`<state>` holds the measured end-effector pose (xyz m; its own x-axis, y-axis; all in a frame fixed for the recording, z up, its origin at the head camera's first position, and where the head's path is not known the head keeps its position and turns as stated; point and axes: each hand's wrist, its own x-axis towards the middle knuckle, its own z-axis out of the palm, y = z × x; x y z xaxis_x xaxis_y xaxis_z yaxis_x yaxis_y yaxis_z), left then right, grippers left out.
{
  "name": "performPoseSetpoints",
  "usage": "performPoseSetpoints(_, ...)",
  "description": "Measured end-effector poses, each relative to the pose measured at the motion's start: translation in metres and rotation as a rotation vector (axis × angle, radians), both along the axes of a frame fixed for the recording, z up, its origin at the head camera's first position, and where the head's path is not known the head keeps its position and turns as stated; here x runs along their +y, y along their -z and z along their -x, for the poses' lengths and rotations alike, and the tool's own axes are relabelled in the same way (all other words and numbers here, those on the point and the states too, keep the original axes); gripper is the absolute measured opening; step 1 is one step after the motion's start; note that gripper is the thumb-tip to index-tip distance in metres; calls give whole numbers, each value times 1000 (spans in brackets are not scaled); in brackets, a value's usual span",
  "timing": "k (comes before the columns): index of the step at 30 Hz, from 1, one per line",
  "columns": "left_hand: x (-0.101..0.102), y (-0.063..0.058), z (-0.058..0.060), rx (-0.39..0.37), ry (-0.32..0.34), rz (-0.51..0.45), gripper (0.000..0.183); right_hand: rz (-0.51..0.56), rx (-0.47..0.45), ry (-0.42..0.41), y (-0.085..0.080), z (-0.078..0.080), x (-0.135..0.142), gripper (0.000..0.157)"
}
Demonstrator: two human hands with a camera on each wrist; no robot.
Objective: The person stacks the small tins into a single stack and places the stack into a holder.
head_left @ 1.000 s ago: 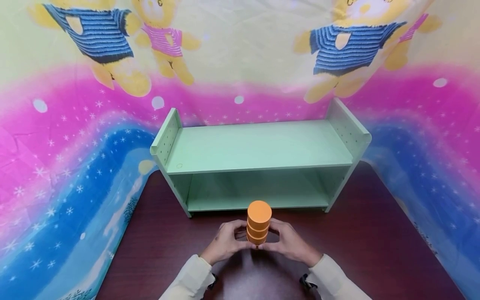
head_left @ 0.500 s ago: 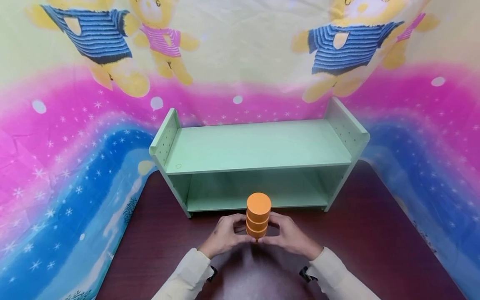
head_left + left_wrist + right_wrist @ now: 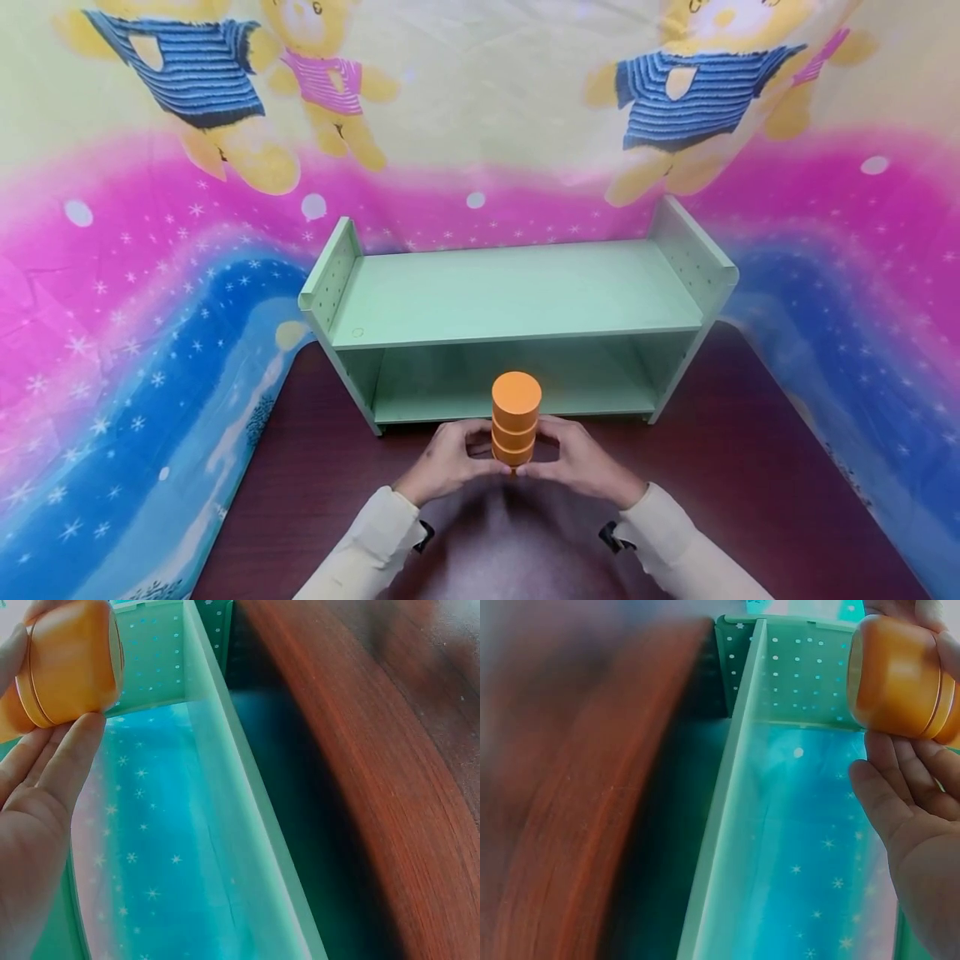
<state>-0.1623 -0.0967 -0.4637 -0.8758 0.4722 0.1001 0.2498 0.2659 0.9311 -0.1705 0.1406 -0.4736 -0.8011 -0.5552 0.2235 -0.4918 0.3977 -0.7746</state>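
Note:
An orange ridged cylinder (image 3: 516, 408) with a flat, plain top stands upright between the two hands in the head view. My left hand (image 3: 446, 458) grips its lower part from the left, thumb on the near side. From the opposite side my right hand (image 3: 588, 467) holds it in the same way. A dark shadow lies on the table below it. In the left wrist view the cylinder (image 3: 71, 664) shows at the upper left, fingertips pressed to its side. The right wrist view has the cylinder (image 3: 900, 675) at the upper right, with fingers around it.
A pale green two-level shelf (image 3: 517, 292) with raised perforated side panels stands just beyond the hands. It rests on a dark red-brown table (image 3: 315, 517). Behind and beside it hangs a cloth backdrop (image 3: 480, 100) printed with bears and snowflakes.
In the head view both hands and the orange cylinder have moved steadily up the picture, towards the shelf. The grip looks the same throughout.

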Motion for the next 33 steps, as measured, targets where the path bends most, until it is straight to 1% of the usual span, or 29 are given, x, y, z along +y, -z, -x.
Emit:
performPoseSetpoints(8, -2, -7, 3, -18, 8, -13, 46, -14, 31, -9, -7, 5, -1, 57)
performPoseSetpoints(11, -3, -11, 5, -16, 13, -9, 46, -14, 24, -10, -12, 6, -1, 59)
performPoseSetpoints(17, -4, -18, 8, -39, 23, -11, 48, -31, 25, -1, -19, 8, -1, 60)
performPoseSetpoints(24, -3, -27, 13, -34, 48, -33, 47, 1, -11, -18, -27, 12, 1, 57)
performPoseSetpoints(31, -4, -39, 17, -5, 52, 14, 47, 0, -8, -24, -36, 18, 2, 56)
performPoseSetpoints(33, -4, -41, 19, -2, 56, 14, 48, 5, -7, -32, -40, 19, 2, 55)
